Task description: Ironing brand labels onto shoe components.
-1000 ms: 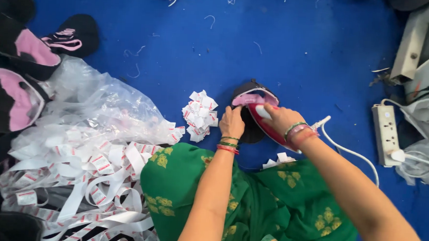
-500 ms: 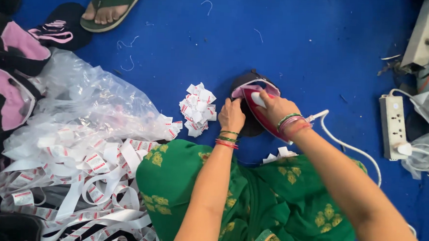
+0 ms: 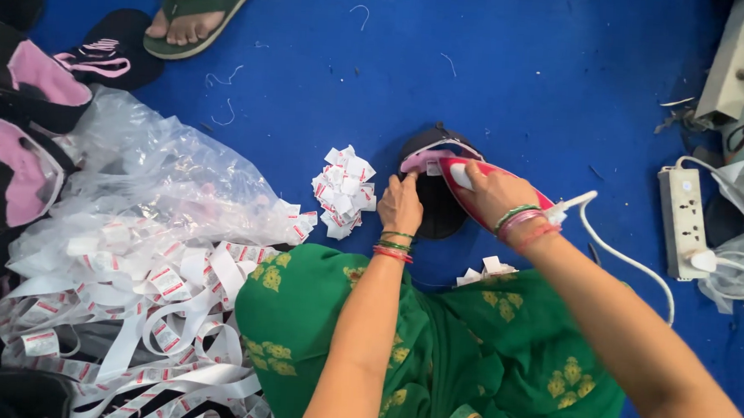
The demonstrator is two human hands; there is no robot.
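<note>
Ironing of a label onto a black cap [image 3: 437, 206] lying on the blue floor [image 3: 531, 82], seen from the head camera. The right hand [image 3: 493, 192] is gripping the handle of a pink-and-white iron [image 3: 462, 181], fingers closed around it, and is pressing its sole against the cap's upper edge. The left hand [image 3: 401, 205] is resting on the cap's left side, fingers curled and narrow, pinning the fabric flat; whether a label sits under the fingertips cannot be told. The iron's white cord [image 3: 620, 258] is running right toward a white power strip [image 3: 685, 221]. A small heap of cut white labels [image 3: 343, 190] is lying just left of the cap, and a few more [image 3: 483, 272] are lying near the green garment [image 3: 432, 356] over the person's lap. Long label strips [image 3: 129, 315] and clear plastic wrap [image 3: 149, 176] are spreading at left, beside more black-and-pink caps [image 3: 20, 114]. Another person's sandalled foot [image 3: 198, 1] is standing at the top. Judged step: the pressing itself is in hand. The next move is likely calling for the iron to be lifted straight off while the left hand is kept clear of the hot sole.
</note>
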